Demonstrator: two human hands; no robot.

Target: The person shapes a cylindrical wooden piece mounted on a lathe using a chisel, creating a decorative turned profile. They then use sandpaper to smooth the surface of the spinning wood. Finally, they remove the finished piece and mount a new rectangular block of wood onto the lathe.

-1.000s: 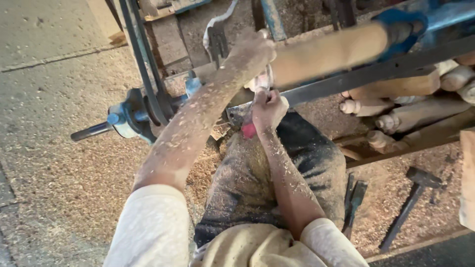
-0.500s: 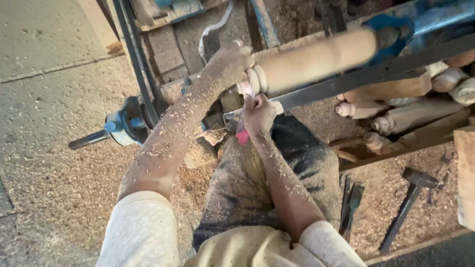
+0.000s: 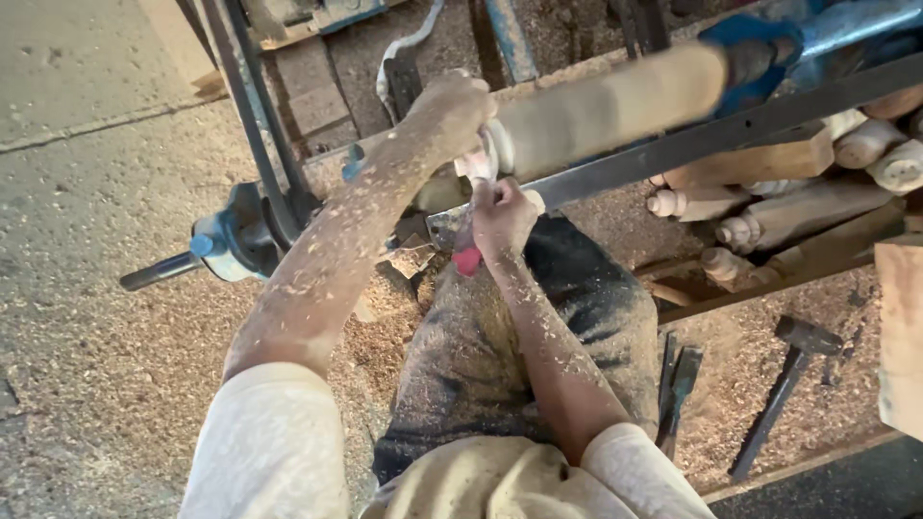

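**Operator:** Sawdust coats both of my forearms. My left hand (image 3: 460, 106) is curled down over the near end of the pale wooden spindle (image 3: 606, 104) mounted on the lathe, fingers closed on it where a few rings are already cut. My right hand (image 3: 502, 216), just below the left, is clamped around a red-handled tool (image 3: 468, 258) that points up toward that same ringed end.

**Desk:** How far along does the piece look?

**Operator:** By my reading, early to midway. The rings sit only at the end under my left hand; the long stretch running away from it toward the blue tailstock (image 3: 745, 43) is a plain, smooth cylinder. Its surface is blurred, so I cannot tell whether it is turning.

**Desk:** Anything else near your hands?

**Operator:** A dark steel tool rest (image 3: 711, 135) runs along just under the spindle, right of my right hand. Beyond it lie finished turned legs (image 3: 769, 216), shaped along their whole length. Well below my right hand, on the shaving-strewn floor (image 3: 87, 327), lie a hammer (image 3: 784, 380) and a pair of chisels (image 3: 676, 384), both untouched.
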